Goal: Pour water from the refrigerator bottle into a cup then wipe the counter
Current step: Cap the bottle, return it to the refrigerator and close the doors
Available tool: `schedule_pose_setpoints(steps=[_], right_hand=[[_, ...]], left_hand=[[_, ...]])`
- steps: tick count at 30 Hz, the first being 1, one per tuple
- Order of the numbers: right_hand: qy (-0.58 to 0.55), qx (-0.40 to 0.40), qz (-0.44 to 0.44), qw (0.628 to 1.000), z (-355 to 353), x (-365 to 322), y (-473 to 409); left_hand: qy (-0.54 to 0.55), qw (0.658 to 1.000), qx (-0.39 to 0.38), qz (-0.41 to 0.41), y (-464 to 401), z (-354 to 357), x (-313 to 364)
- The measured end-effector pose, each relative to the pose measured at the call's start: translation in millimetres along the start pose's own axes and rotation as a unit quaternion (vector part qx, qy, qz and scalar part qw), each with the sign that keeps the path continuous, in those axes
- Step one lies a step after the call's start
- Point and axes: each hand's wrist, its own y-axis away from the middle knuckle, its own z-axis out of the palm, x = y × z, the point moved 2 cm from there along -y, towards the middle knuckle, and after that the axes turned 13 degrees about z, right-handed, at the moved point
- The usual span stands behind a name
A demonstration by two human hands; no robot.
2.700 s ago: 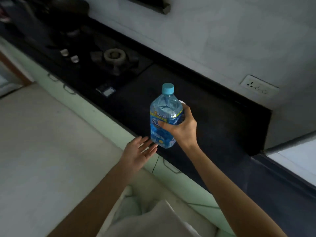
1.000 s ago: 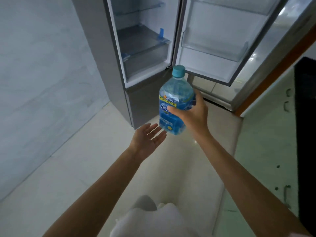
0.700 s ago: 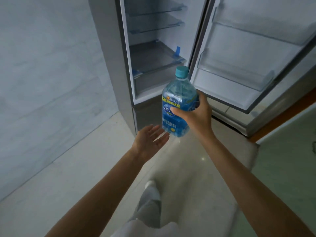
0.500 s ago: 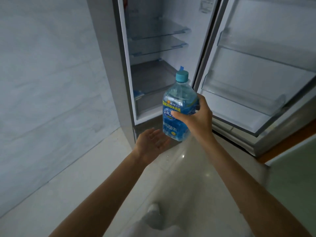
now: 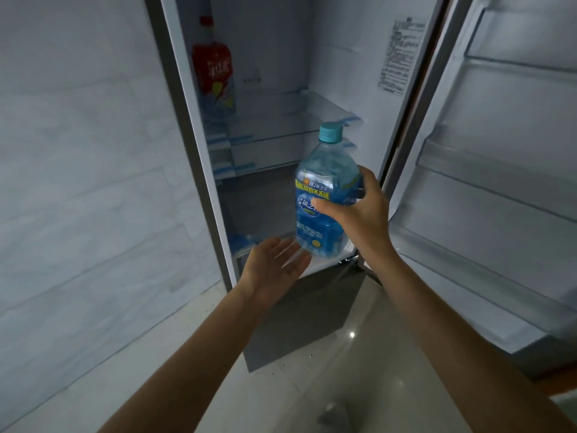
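A clear water bottle with a blue label and a teal cap is held upright in front of the open refrigerator. My right hand is wrapped around its middle from the right. My left hand is palm up with fingers spread just below and left of the bottle's base, holding nothing. No cup or counter is in view.
The refrigerator door stands open on the right with bare door shelves. A red-labelled bottle stands on an upper glass shelf. A tiled wall is on the left, and pale floor lies below.
I have turned from the counter to the open refrigerator and come closer, the view tilting up. The bottle stays in my right hand, my left hand open beneath it.
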Motion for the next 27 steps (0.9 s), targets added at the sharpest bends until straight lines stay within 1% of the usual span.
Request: schedule_pose_setpoints(steps=[7,12,20,27], right_hand=[[-0.015,-0.050,-0.036,0.998,-10,-13,-110],[-0.037,-0.069,-0.039,0.996,-10,-32,-178],[-0.082,-0.068,-0.060,0.993,15,-83,-249],[-0.070,-0.096,-0.085,0.989,58,-112,-289]], left_hand=[[0.048,0.996,0.010,0.071,-72,69,0],[0.068,0.990,0.018,0.120,-111,112,14],[0.070,0.979,-0.029,0.190,-143,160,72],[0.032,0.977,-0.021,0.212,-172,175,126]])
